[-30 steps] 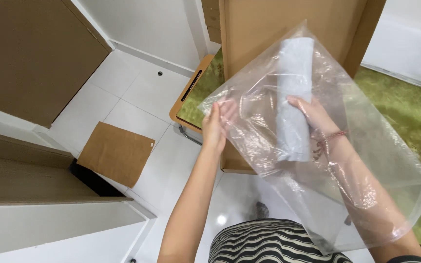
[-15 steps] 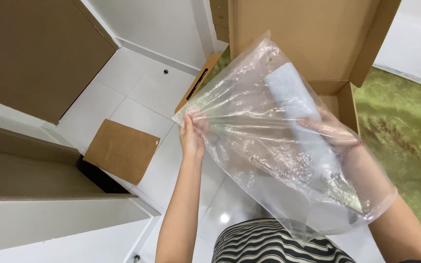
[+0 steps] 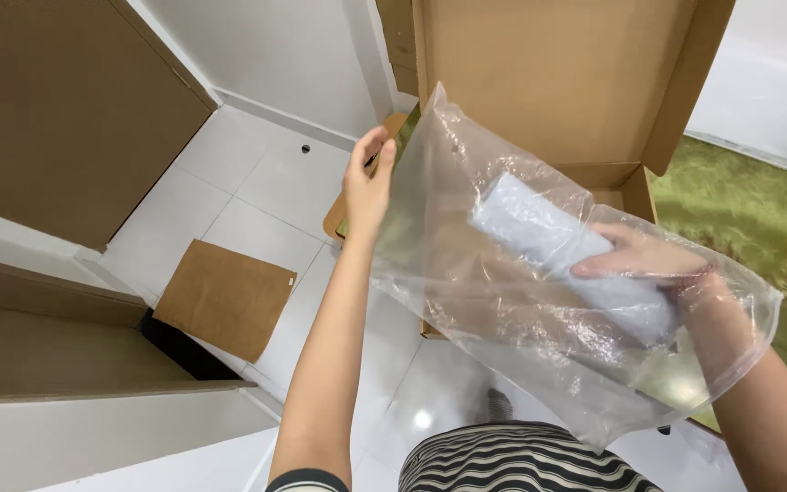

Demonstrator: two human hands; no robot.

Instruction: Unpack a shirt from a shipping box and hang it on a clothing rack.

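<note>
Left hand (image 3: pixel 368 185) pinches the clear bag's (image 3: pixel 503 310) edge, while right hand (image 3: pixel 644 260), inside the bag, grips a white roll (image 3: pixel 539 232).

Ahead of the left hand (image 3: pixel 368 187) fingers, open air runs to the white tiled floor (image 3: pixel 257 196); passage is free there. Just to their right, the clear plastic bag (image 3: pixel 466 301) blocks sideways travel. Beyond the bag, the upright open cardboard box (image 3: pixel 548 82) closes off the far side. The right hand (image 3: pixel 639 260) fingers lie enclosed within the bag, beside a white roll (image 3: pixel 539 232).
</note>
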